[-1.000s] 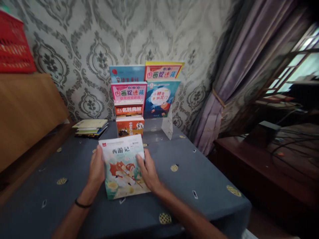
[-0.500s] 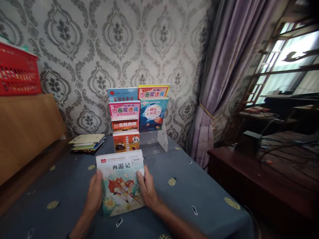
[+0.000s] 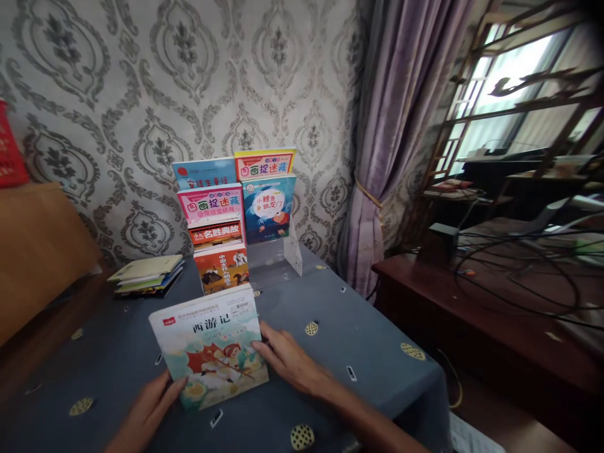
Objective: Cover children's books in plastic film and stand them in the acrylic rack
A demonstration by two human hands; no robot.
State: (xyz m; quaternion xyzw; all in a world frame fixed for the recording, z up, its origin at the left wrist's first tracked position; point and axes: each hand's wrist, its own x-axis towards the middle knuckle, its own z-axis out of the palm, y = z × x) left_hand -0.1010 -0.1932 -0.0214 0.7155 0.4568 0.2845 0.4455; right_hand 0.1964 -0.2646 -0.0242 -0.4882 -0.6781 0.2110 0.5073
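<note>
Pineapple-print tablecloth (image 3: 368, 343) spans lower frame, left hand (image 3: 153, 402) and right hand (image 3: 289, 357) clamping 西游记 storybook (image 3: 214, 355) by opposite sides, below clear bookstand (image 3: 293, 255).

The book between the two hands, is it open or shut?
Shut: the book shows only its front cover, and no inside pages are spread.

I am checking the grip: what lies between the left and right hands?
The head view shows an illustrated book between them: the left hand holds near its lower left corner, the right hand its right edge.
</note>
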